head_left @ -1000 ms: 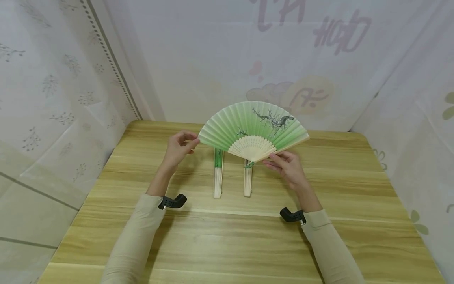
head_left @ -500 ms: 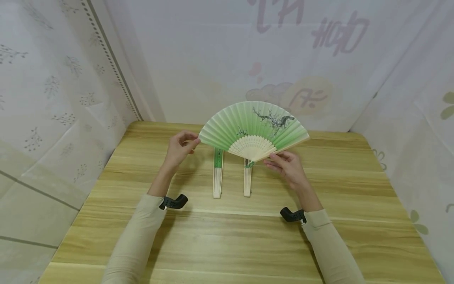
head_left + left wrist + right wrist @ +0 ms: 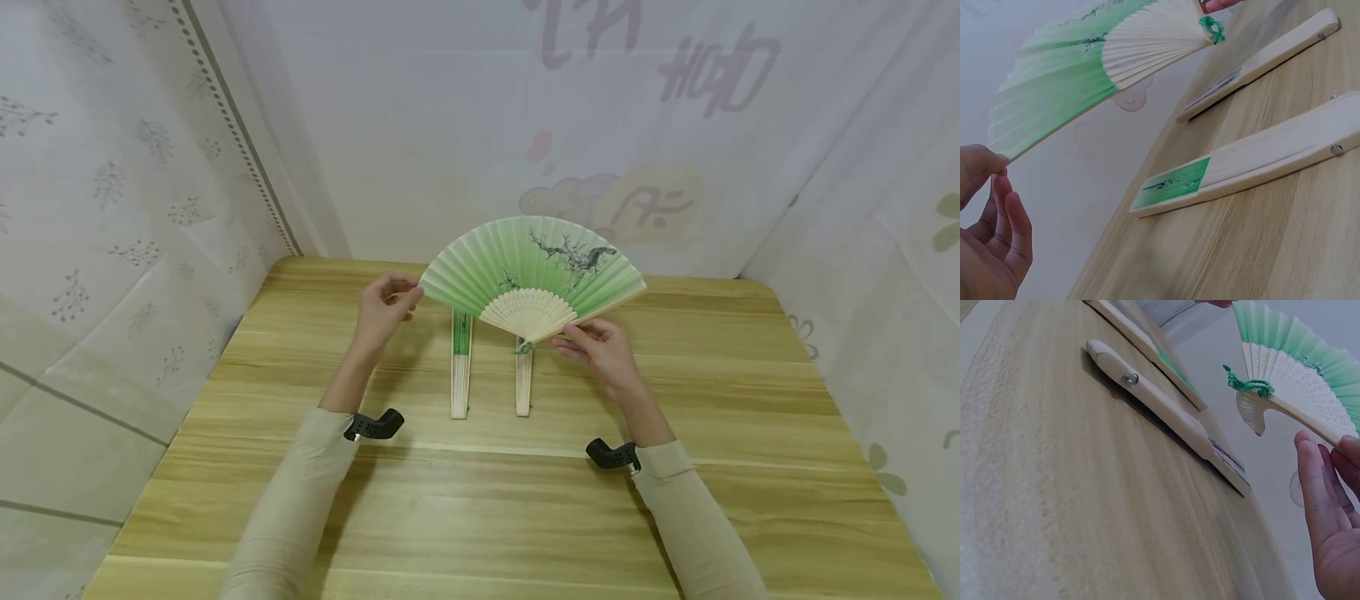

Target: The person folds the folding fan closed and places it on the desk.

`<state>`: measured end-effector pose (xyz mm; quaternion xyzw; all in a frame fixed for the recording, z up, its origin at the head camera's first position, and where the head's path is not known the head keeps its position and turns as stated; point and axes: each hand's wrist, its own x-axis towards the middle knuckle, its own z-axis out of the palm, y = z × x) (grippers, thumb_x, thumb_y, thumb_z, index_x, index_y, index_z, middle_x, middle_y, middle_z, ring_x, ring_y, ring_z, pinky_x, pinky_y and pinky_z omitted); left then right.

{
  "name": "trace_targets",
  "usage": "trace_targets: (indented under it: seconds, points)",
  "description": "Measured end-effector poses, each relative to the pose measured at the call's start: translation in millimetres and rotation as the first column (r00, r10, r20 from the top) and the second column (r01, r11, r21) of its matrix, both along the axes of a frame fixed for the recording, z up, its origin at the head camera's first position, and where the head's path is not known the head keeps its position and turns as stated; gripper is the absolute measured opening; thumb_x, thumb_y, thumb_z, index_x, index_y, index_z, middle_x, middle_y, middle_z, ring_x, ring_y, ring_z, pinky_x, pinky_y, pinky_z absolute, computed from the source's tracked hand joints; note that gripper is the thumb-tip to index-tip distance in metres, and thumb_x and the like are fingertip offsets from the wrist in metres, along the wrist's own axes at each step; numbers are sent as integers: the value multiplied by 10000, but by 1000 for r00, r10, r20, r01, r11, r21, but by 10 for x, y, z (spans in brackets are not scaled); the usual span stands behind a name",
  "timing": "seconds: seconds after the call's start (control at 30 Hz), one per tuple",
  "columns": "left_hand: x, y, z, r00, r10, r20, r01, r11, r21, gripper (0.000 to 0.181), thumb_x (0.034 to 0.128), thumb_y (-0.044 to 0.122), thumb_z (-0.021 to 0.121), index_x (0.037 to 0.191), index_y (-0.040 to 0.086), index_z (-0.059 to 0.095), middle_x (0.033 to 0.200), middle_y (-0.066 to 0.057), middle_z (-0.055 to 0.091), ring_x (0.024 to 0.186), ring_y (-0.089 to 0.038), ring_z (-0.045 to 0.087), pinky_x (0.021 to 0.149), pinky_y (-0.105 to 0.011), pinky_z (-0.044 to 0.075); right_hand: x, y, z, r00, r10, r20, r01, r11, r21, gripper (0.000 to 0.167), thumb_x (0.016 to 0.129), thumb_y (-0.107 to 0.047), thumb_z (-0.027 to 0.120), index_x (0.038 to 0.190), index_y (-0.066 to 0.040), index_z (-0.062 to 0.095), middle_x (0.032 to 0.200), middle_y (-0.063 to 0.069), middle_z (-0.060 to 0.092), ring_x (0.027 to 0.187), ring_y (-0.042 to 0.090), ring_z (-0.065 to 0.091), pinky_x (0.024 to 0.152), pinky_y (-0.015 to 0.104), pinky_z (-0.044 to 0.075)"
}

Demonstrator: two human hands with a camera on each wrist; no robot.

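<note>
A green folding fan (image 3: 495, 258), spread wide and painted with a dark blossom branch, is held up above the back of the table. My left hand (image 3: 381, 315) pinches its left outer corner between thumb and forefinger. On the other side my right hand (image 3: 609, 357) pinches the right guard stick near the pale ribs. A green cord (image 3: 1250, 384) is tied at the fan's pivot. Beneath it lie two folded fans: one with a green leaf (image 3: 461, 367) on the left, the other (image 3: 523, 387) on the right, its upper part hidden by the spread fan in the head view.
The wooden table (image 3: 465, 517) reaches to a pale printed curtain (image 3: 420, 125) behind. More curtain hangs at the left and right sides. A black wrist camera (image 3: 378, 425) sits at the left cuff, and another black camera (image 3: 611, 454) at the right cuff.
The fan's right side has come slightly leftward and down with my right hand, so its spread looks a little narrower. My left hand has hardly moved. Both folded fans lie still.
</note>
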<state>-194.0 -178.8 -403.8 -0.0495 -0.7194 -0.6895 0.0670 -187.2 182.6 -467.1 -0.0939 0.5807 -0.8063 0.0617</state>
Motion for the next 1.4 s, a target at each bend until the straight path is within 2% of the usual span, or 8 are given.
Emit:
trace_targets:
  seconds: [0.1, 0.33, 0.53, 0.8, 0.87, 1.1, 1.23, 1.4]
  points:
    - [-14, 54, 24, 1000, 20, -13, -20, 1000, 4, 251, 966, -21, 670, 1159, -165, 599, 1030, -219, 644, 698, -99, 586, 643, -249, 541, 8, -18, 12, 1000, -21, -1, 21, 999, 36, 239, 997, 4, 635, 1112, 211, 604, 967, 248, 702, 930, 400, 713, 846, 438, 565]
    - [-222, 125, -181, 995, 93, -38, -93, 996, 14, 234, 971, 65, 704, 1148, -63, 620, 1011, -79, 654, 701, -110, 577, 608, -208, 518, 2, -32, 29, 999, -38, -17, 39, 997, 68, 246, 992, -28, 658, 1082, 196, 612, 958, 252, 694, 903, 362, 724, 848, 441, 566]
    - [-257, 189, -135, 994, 91, -63, -89, 996, 32, 210, 966, 54, 707, 1128, -46, 617, 1015, -71, 647, 702, -138, 567, 608, -213, 514, -14, -45, 41, 999, -30, -38, 34, 995, 97, 283, 1000, -29, 645, 1101, 228, 584, 955, 248, 697, 897, 349, 726, 844, 433, 570]
    - [-285, 186, -108, 996, 62, -66, -62, 998, 5, 256, 972, 55, 699, 1170, -82, 612, 1050, -92, 644, 724, -122, 586, 607, -223, 515, -25, -39, 70, 999, -27, -45, 33, 991, 133, 267, 995, -31, 654, 1090, 213, 598, 964, 267, 684, 872, 298, 730, 840, 424, 573]
    - [-282, 183, -84, 996, 42, -79, -43, 999, -12, 252, 972, 34, 691, 1171, -99, 610, 1060, -127, 648, 717, -124, 591, 606, -232, 518, -25, -38, 84, 998, -21, -56, 29, 988, 149, 264, 996, -35, 655, 1086, 207, 600, 974, 281, 669, 876, 307, 726, 841, 425, 574]
    - [-112, 238, 219, 994, -15, -111, 8, 998, -60, 223, 971, -30, 651, 1143, -156, 587, 1069, -259, 632, 698, -112, 588, 606, -246, 513, -44, -66, 120, 998, -8, -66, 21, 979, 202, 258, 992, -63, 672, 1071, 177, 620, 987, 289, 645, 888, 367, 712, 837, 447, 575]
    - [-94, 246, 289, 993, -32, -114, 25, 998, -64, 216, 972, -32, 646, 1135, -159, 583, 1074, -292, 619, 707, -117, 595, 612, -244, 510, -62, -82, 122, 999, 3, -47, 7, 976, 219, 257, 992, -73, 674, 1065, 168, 624, 994, 284, 647, 892, 357, 712, 847, 459, 570]
    - [-120, 238, 313, 993, -48, -111, 39, 996, -82, 209, 977, -17, 648, 1135, -143, 593, 1077, -273, 622, 714, -129, 598, 624, -270, 520, -81, -103, 134, 999, 7, -44, 4, 971, 239, 245, 993, -67, 672, 1057, 166, 629, 992, 289, 655, 864, 303, 721, 832, 442, 578]
